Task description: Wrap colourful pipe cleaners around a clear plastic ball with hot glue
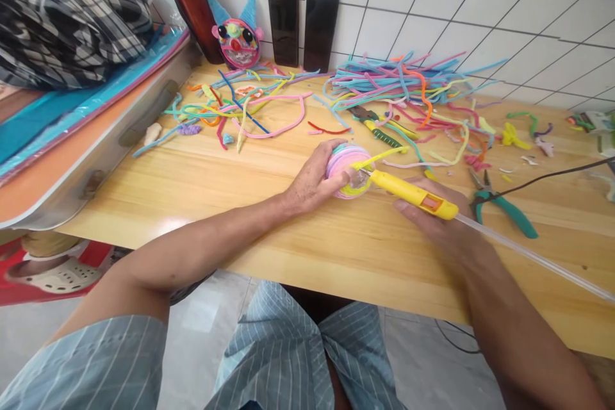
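I've got the left hand grasping the striped ball over the table; right hand grips the yellow glue gun, right of the ball, nozzle at it, contact unclear. Teal-handled pliers lie farther right of the ball; black phones stand beyond it.

No readable text anywhere from where I'm standing! Here's the yellow glue gun, an orange-red patch on its side, but any lettering there is too small to make out. Beyond it, against the wall, two phones show dark faces, nothing legible on either. Off to its far left, the red flask gives me no word; just to its right, nor do the teal-handled pliers.
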A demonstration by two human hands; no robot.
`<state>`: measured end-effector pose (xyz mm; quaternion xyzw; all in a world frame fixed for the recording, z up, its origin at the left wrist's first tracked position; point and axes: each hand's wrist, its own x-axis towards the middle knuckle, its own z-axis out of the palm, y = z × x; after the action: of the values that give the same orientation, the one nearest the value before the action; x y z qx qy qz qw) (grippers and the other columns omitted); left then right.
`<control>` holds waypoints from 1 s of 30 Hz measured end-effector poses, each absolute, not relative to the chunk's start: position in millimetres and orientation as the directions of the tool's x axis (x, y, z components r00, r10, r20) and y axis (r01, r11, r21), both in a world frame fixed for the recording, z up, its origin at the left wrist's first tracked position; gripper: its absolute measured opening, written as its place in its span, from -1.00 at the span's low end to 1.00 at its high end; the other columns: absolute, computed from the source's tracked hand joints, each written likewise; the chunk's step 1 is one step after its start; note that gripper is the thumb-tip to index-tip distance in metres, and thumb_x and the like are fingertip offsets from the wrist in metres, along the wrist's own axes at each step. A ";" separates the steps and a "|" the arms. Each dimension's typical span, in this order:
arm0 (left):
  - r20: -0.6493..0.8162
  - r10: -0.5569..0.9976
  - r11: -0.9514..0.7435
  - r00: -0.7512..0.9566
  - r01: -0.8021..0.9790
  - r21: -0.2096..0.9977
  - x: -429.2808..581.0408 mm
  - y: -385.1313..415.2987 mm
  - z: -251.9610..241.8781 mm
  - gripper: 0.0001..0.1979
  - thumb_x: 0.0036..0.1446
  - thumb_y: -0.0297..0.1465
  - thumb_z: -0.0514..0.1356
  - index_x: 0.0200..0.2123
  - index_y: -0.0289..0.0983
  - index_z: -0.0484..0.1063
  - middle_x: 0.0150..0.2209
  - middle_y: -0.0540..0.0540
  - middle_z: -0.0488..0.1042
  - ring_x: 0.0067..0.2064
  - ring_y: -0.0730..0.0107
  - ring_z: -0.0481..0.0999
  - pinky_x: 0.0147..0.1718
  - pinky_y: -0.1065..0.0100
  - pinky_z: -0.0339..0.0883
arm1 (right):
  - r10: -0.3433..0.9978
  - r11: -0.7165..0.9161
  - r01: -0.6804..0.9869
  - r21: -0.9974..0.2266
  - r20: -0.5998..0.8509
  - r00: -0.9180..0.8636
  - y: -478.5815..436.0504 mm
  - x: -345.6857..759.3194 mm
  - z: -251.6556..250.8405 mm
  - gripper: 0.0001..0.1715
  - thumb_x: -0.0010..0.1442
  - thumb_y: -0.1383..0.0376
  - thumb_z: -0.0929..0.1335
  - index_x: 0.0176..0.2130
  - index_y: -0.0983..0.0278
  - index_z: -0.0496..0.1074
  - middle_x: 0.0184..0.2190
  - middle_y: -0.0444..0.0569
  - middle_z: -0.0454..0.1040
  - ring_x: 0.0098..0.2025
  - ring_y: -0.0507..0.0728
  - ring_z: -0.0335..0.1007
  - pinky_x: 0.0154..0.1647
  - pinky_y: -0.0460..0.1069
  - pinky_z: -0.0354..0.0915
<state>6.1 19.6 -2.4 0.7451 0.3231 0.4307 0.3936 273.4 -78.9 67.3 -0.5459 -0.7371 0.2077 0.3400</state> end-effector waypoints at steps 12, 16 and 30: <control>0.370 0.826 -0.468 0.425 0.153 0.870 3.9 20.1 2.2 -0.23 0.38 0.20 0.20 0.37 -0.25 0.31 0.37 -0.36 0.49 0.37 -0.10 0.52 0.45 -0.09 0.37 | 0.961 0.277 0.638 -0.718 0.221 -0.169 -77.5 275.7 64.9 -0.86 0.34 0.11 0.51 -0.14 0.10 0.60 -0.19 -0.06 0.71 -0.19 0.23 0.61 -0.14 0.09 0.43; 0.369 0.828 -0.469 0.423 0.160 0.869 4.3 21.8 2.2 -0.22 0.37 0.22 0.20 0.35 -0.24 0.32 0.34 -0.35 0.51 0.34 -0.08 0.54 0.42 -0.08 0.40 | 0.961 0.276 0.646 -0.712 0.214 -0.174 -77.6 279.2 65.0 -0.85 0.36 0.10 0.50 -0.15 0.10 0.61 -0.17 -0.07 0.71 -0.16 0.22 0.62 -0.11 0.09 0.40; 0.393 0.810 -0.504 0.435 0.175 0.846 5.4 22.6 2.7 -0.27 0.38 0.13 0.21 0.36 -0.27 0.32 0.35 -0.36 0.50 0.37 -0.08 0.52 0.45 -0.05 0.38 | 0.966 0.256 0.645 -0.720 0.206 -0.154 -78.2 277.6 64.9 -0.80 0.38 0.06 0.50 -0.16 0.11 0.62 -0.19 -0.05 0.71 -0.16 0.24 0.60 -0.13 0.11 0.42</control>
<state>5.4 22.6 2.7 0.7581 0.3249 0.4209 0.3776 277.6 -78.2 64.9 -0.5596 -0.7199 0.2423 0.3314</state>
